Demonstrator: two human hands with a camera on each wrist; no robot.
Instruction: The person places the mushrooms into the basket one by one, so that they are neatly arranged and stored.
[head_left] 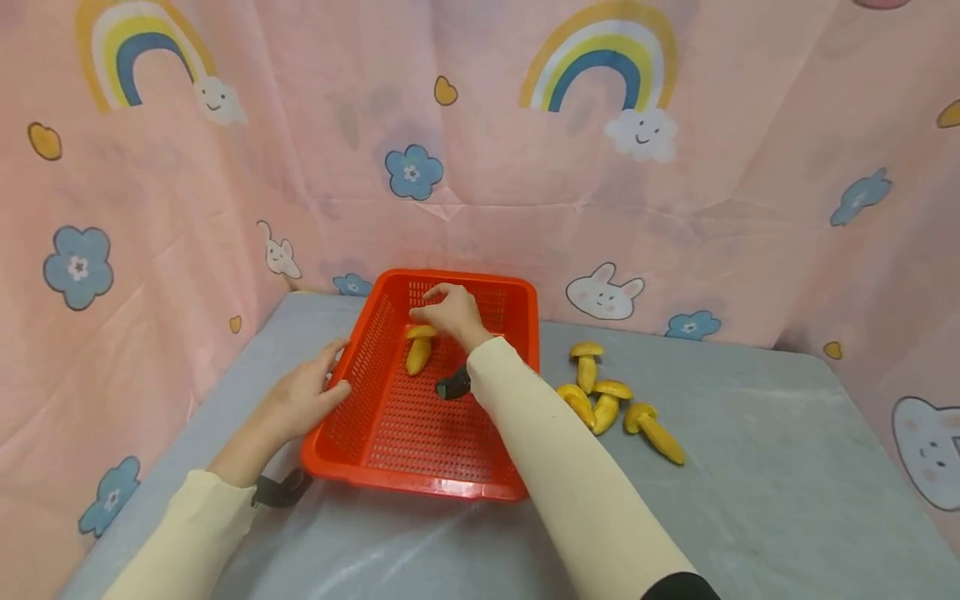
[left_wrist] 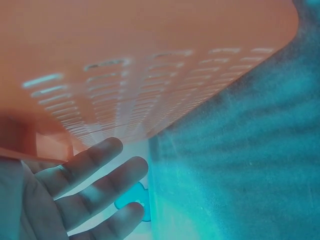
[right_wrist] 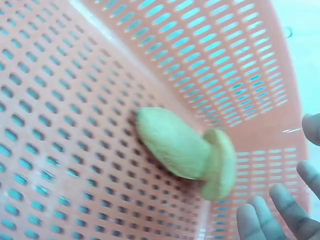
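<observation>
A red plastic basket (head_left: 427,487) with slotted walls stands on the table. Inside, near its far left corner, lies one yellow mushroom (head_left: 419,353), its cap towards the far wall. My right hand (head_left: 450,312) hovers over that corner with nothing in it. In the right wrist view its fingertips (right_wrist: 280,195) are spread apart, just beyond the mushroom's cap. At the basket's left side is my left hand (head_left: 300,396), thumb by the rim. The left wrist view shows its fingers (left_wrist: 102,190) extended along the outside of the slotted wall.
Right of the basket, several more yellow mushrooms (head_left: 587,367) lie on the grey table cover (head_left: 772,450), partly hidden by my right forearm. A pink patterned cloth (head_left: 480,217) hangs behind the table and along its sides.
</observation>
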